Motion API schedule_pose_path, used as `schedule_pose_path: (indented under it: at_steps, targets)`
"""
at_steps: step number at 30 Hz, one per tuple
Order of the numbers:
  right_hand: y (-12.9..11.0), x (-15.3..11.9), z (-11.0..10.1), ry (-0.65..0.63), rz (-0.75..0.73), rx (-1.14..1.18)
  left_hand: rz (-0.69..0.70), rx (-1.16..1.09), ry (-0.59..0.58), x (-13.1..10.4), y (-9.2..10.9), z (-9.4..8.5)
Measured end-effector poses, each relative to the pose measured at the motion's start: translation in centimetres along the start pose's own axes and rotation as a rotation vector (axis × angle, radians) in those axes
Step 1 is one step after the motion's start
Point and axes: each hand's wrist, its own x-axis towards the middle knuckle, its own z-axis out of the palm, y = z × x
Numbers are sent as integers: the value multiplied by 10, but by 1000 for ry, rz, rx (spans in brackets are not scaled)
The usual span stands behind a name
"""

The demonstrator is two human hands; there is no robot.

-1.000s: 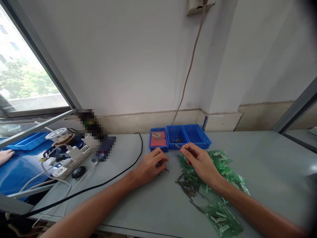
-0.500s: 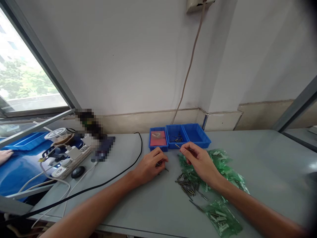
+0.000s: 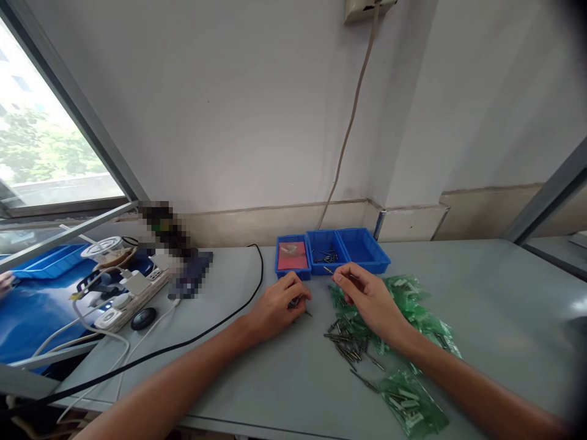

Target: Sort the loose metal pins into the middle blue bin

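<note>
Between the thumb and fingertips of my right hand [image 3: 362,293] is a slim metal rod [image 3: 328,270], its goldish tip pointing toward the blue bins. My left hand [image 3: 284,302] is curled on the table below the left bin, closed around thin metal rods whose ends [image 3: 308,313] poke out; most of them are hidden by the fingers. A loose pile of similar metal rods [image 3: 348,348] lies between the hands, nearer the right one. Under and beside my right forearm are green plastic bags [image 3: 419,311]. Another green bag [image 3: 413,403] with rods and white slips lies closer to me.
Three joined blue bins stand near the wall: one with a red card [image 3: 292,255], a middle bin [image 3: 316,269] with some rods, and a right bin [image 3: 367,267]. A black cable [image 3: 220,316] crosses the table. At left are a power strip [image 3: 137,302] and another person's hand [image 3: 5,282].
My two hands hold almost the same positions and grips. At the far left the other person's hand has shifted slightly.
</note>
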Motion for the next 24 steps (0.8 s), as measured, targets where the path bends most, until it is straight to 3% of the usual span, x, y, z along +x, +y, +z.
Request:
schedule_pose_path:
  at_steps: [24]
  targets:
    - [-2,0,-1,55,-39,53,-13,-14,-25,0,0,0]
